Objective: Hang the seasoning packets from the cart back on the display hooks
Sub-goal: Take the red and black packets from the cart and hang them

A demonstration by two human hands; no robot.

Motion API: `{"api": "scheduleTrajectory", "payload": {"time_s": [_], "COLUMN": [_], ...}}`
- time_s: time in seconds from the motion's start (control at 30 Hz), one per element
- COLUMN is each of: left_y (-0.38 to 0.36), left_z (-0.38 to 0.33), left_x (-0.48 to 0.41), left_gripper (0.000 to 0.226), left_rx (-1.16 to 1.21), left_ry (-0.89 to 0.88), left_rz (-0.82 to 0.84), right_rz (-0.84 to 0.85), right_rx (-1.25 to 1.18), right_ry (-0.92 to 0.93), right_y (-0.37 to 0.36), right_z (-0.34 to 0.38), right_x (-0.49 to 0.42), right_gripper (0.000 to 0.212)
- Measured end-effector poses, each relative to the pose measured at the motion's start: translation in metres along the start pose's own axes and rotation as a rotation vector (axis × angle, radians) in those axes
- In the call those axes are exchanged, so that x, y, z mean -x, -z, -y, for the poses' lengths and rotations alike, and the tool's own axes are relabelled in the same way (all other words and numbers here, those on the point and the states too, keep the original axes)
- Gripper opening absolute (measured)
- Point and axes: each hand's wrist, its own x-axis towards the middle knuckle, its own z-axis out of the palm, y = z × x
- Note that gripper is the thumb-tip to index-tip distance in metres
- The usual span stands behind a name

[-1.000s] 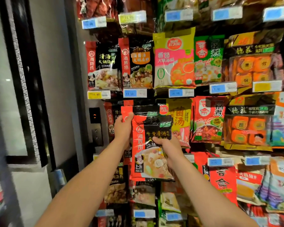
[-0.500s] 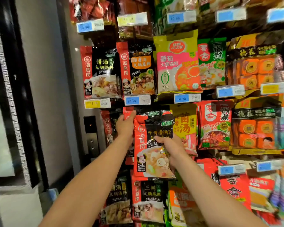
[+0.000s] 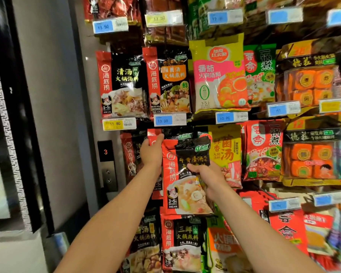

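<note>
Head view, one moment at the hook display. The right hand (image 3: 206,177) gripped a red-and-black hot-pot soup base packet (image 3: 182,174) at mid-height, thumb across the black front panel and fingers curled behind its right edge. The left hand (image 3: 152,152) was raised to the packet's top-left corner, thumb on the red header strip and fingers wrapped behind it, just under the blue 13.50 price tag (image 3: 169,119). The packet was upright against the second row of the display, between a darker packet of the same brand (image 3: 131,152) to the left and a yellow mushroom soup packet (image 3: 227,152) to the right. The hook itself was hidden behind the headers, so I could not tell whether the hang hole was already threaded; with both hands holding on, I judged this packet as mid-hanging, not finished. Rows above and below were filled: a clear-soup packet (image 3: 124,83), a pink tomato soup packet (image 3: 219,75), a three-delicacy base packet (image 3: 182,245). The cart was not in view, so the number of packets left could not be judged.
</note>
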Motion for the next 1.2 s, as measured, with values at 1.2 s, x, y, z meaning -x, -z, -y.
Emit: {"api": "scheduleTrajectory", "payload": {"time_s": [1.2], "left_y": [0.021], "left_z": [-0.001], "left_x": [0.027], "left_gripper": [0.028], "left_rx": [0.047], "left_ry": [-0.036], "left_rz": [0.327], "right_rz": [-0.037], "right_rx": [-0.093], "right_ry": [0.1], "right_y": [-0.005], "right_z": [0.003], "right_x": [0.011], "right_gripper": [0.042]}}
